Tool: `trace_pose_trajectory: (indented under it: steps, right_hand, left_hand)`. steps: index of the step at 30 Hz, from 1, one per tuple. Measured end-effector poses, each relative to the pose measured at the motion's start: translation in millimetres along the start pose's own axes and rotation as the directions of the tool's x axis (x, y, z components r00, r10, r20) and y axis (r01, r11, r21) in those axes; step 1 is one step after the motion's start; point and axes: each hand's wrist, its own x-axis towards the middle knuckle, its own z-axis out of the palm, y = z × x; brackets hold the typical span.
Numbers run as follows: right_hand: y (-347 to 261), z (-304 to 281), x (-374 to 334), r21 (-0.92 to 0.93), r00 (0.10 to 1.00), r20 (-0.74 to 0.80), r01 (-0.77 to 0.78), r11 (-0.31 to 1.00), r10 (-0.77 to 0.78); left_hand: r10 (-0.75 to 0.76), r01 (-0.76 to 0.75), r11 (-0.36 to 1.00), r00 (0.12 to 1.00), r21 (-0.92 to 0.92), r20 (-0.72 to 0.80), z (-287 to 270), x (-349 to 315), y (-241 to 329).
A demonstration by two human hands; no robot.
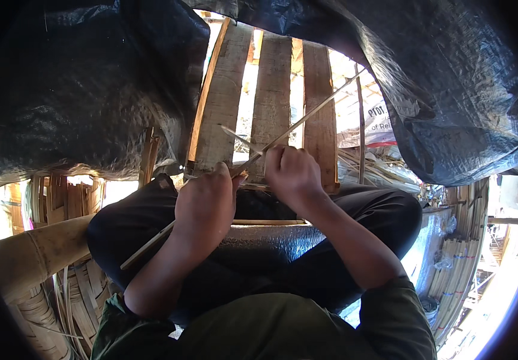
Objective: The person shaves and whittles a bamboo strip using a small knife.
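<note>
My left hand [204,201] is closed around a long thin bamboo strip [316,109] that runs from my left knee up and to the right, past the wooden slats. My right hand [292,171] grips the same strip just beyond the left hand, and a short blade or splinter tip [234,135] sticks out to the upper left between the two hands. Both hands rest above my crossed legs in dark trousers [355,210]. A black sheet [271,243] lies over my lap.
Wooden slats [271,90] stand upright in front of me. Black tarpaulin [91,78] hangs on the left and on the upper right [451,90]. A thick bamboo pole [34,252] lies at the left. Bundles of bamboo strips [457,270] are stacked at the right.
</note>
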Motion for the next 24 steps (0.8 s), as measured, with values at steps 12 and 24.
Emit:
trace_pose_trajectory:
  steps: [12, 24]
  right_hand:
    - [-3, -13, 2, -0.248, 0.942, -0.212, 0.205, 0.947, -0.26]
    - [3, -17, 6, -0.27, 0.952, -0.161, 0.212, 0.939, -0.261]
  left_hand:
    - [0.045, -0.043, 0.997, 0.999, 0.071, -0.028, 4, 0, -2]
    - [0.088, -0.081, 0.993, 0.993, 0.091, -0.079, 6, -2, 0]
